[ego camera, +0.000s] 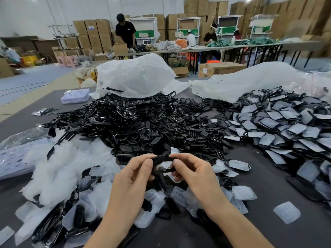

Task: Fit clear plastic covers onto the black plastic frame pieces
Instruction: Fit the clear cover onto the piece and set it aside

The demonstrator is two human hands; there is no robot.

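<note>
At the lower centre of the frame the left hand and the right hand hold one black frame piece between them, raised a little above the bench. Each grip is clamped on it: thumb and forefinger of either hand pinch an opposite end. This leaves the open middle free, probably so that a cover can be pressed in evenly from both ends. Something pale shows inside the opening, but I cannot tell whether a clear cover is already seated there. Supplies lie within easy reach. A whitish heap of clear covers sits at the lower left, with more loose ones under the wrists. The pile of bare black frames runs across the middle, just beyond the fingers. The finished pieces, pale faces up, spread over the right side, apart from most of the raw stock, which seems meant to keep done and undone from mixing. Slumped plastic bags lie behind the piles at the upper centre and upper right.
</note>
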